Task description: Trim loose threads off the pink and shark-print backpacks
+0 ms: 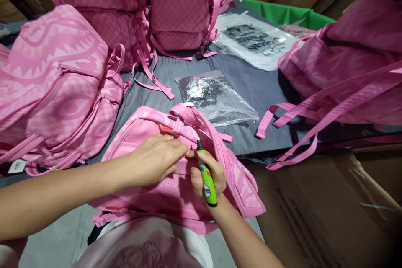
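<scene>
The shirt (pixel 150 245) lies nearest; work on the near pink backpack (pixel 135 194) appears unfinished, left hand (pixel 161 157) half-curled, hold unclear, right hand (pixel 218 173) gripping the green pen (pixel 208 184).

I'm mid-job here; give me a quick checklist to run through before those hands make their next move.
1. Green tube gripped: ok, the right hand has its fingers around it, dark tip upward.
2. Left hand on the near backpack: ok, it lies over the bag's pink fabric.
3. Tip off the fabric: cannot tell, it overlaps the bag in this single view.
4. Tip uncapped: cannot tell, too small.
5. Clear plastic packet out from under the hands: ok, it lies beyond the near backpack.
6. Right-side backpack's straps all on the table: not ok, some hang past its edge.
</scene>
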